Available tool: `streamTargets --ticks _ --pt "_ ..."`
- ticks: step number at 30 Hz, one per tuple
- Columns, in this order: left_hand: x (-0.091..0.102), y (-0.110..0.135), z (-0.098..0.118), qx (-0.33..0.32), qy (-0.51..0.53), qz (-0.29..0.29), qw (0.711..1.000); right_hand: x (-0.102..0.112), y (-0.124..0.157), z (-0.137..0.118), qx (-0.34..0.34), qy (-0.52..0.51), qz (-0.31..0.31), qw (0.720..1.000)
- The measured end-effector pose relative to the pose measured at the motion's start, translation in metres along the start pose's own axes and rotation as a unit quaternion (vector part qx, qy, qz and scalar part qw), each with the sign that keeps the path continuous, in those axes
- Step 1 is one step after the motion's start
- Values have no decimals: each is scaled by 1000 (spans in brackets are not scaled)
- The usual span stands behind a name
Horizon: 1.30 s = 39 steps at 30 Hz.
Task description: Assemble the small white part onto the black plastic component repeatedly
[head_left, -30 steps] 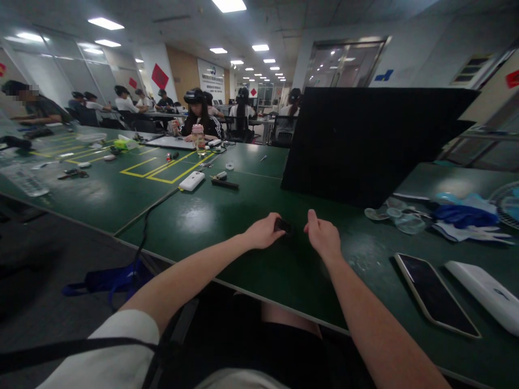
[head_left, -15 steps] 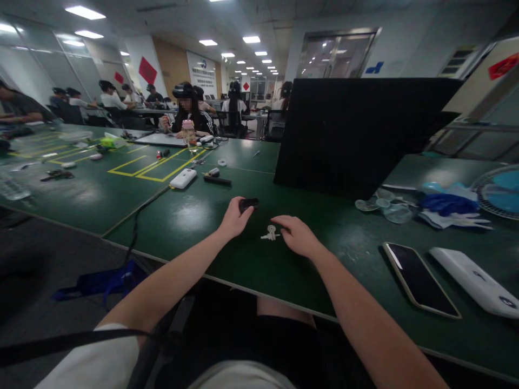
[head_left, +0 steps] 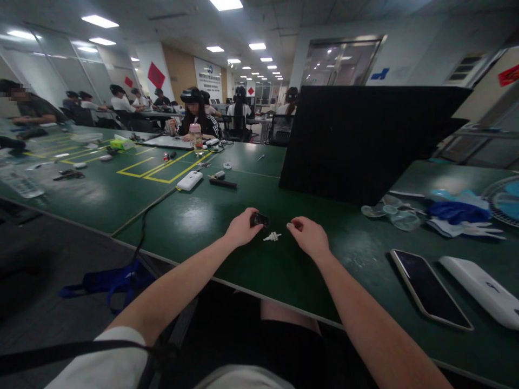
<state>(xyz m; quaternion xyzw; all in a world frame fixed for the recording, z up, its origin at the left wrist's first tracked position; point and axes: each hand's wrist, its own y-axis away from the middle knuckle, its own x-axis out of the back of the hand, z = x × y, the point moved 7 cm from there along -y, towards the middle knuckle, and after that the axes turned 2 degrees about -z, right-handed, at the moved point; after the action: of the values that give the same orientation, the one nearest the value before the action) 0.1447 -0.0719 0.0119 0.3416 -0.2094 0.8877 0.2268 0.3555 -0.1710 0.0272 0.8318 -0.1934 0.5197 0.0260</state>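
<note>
My left hand (head_left: 242, 228) rests on the green table (head_left: 203, 210) with its fingers closed on a small black part (head_left: 259, 219). My right hand (head_left: 310, 237) lies a little to the right, its fingers curled in a pinch; whether anything is in them I cannot make out. Between the two hands a small white plastic piece (head_left: 272, 236) lies on the table, touching neither hand.
A black upright board (head_left: 365, 140) stands behind my hands. To the right lie a phone (head_left: 430, 289), a white power bank (head_left: 480, 292), blue gloves (head_left: 458, 212) and clear plastic lids (head_left: 389, 212). A white device (head_left: 190, 180) and several seated people are at the far left.
My right hand has drawn back from the white piece and closed into a pinch. The left hand keeps hold of the black part and has shifted slightly right.
</note>
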Motion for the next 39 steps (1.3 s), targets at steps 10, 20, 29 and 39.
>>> streamTargets --ticks 10,20,29,39 --pt "-5 6 18 -55 -25 -23 998 -6 25 -78 292 -39 53 954" --pt "-7 7 20 -69 -11 -33 997 -12 27 -80 312 40 49 948" --pt "-5 6 14 -50 -4 -22 999 -1 54 -90 317 117 -41 940" --pt "2 8 19 -37 -33 -19 999 5 40 -70 263 94 -8 960"
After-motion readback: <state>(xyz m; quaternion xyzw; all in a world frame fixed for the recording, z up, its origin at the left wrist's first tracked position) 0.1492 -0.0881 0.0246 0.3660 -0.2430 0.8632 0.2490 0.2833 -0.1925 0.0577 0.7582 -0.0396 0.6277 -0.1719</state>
